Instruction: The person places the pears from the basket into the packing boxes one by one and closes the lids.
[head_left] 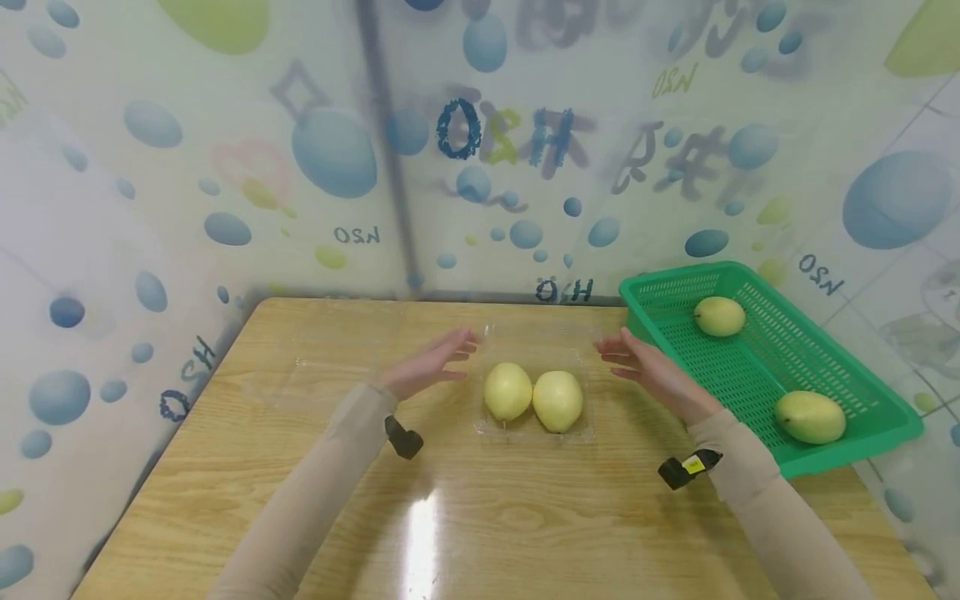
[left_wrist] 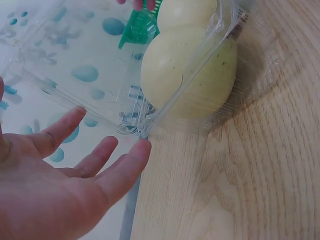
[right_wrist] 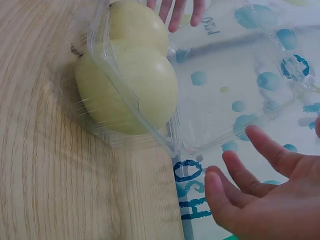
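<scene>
Two pale yellow-green pears, the left one (head_left: 507, 392) and the right one (head_left: 558, 402), sit side by side in a clear plastic clamshell box (head_left: 536, 435) on the table. Its transparent lid (head_left: 536, 337) stands raised at the back, towards the wall. My left hand (head_left: 431, 364) is held at the box's left side, fingers spread and nothing in them. On the opposite side my right hand (head_left: 656, 373) mirrors it, empty and loosely bent. Both wrist views show fingertips (left_wrist: 142, 147) (right_wrist: 214, 177) close to the box's back corners, where lid and base meet.
To the right, a green plastic basket (head_left: 847, 458) holds two more pears, one at the back (head_left: 720, 317) and one at the front (head_left: 810, 417). Another clear plastic box (head_left: 330, 367) lies on the wooden table (head_left: 487, 517) at left. A patterned wall (head_left: 480, 242) borders the table's back.
</scene>
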